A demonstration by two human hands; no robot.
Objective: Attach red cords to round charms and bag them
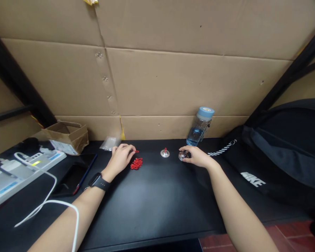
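My left hand [124,156], with a black watch on the wrist, pinches a small red cord loop [137,151] between thumb and fingertips. Just below it lies a pile of red cord loops [136,163] on the black desk. My right hand [196,156] has its thumb and fingers closed around shiny metal discs [182,155], partly hidden by the fingers. Between the hands a silver domed disc [165,154] lies flat, with a red loop standing up from its middle.
A water bottle [199,126] stands behind my right hand. At left are a clear plastic bag [109,143], an open cardboard box [68,136], a phone [75,176] and a power strip [21,175] with white cables. A black backpack [286,147] sits at right. Cardboard [173,80] walls the back.
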